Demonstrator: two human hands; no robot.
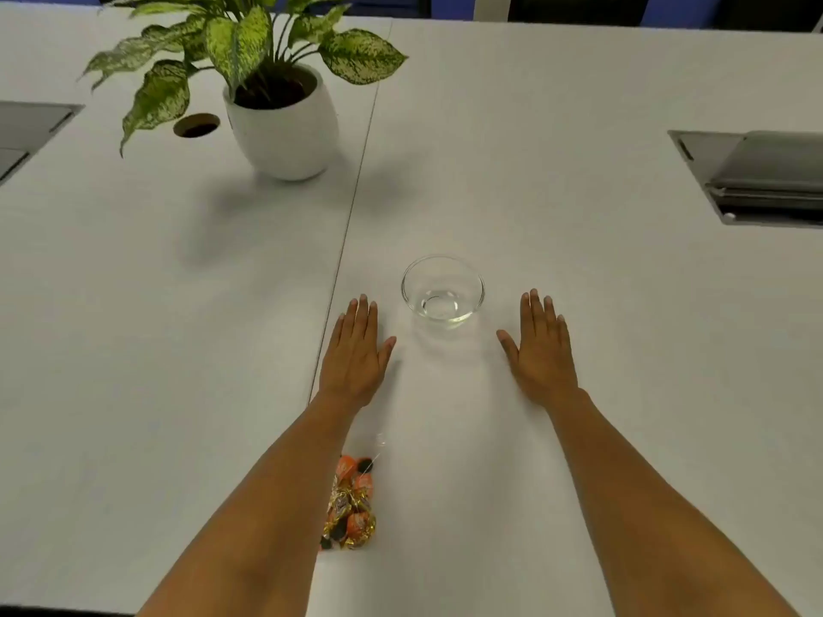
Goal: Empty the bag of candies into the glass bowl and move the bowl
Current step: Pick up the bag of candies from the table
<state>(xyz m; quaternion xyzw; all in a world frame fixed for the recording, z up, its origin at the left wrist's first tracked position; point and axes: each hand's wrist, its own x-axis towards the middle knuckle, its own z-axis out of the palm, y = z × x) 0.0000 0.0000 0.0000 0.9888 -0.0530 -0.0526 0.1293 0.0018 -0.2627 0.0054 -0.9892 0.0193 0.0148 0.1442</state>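
Observation:
An empty clear glass bowl (442, 290) stands upright on the white table (579, 269), between my two hands and slightly beyond them. My left hand (356, 354) lies flat, palm down, fingers spread, just left of the bowl and apart from it. My right hand (541, 349) lies flat the same way to the bowl's right, holding nothing. A clear bag of orange and gold wrapped candies (352, 505) rests near the table's front edge, partly hidden under my left forearm.
A potted plant in a white pot (285, 126) stands at the back left, beside a round cable hole (197, 125). Recessed metal panels sit at the left edge (26, 131) and right edge (766, 175). A seam (356, 193) runs down the table.

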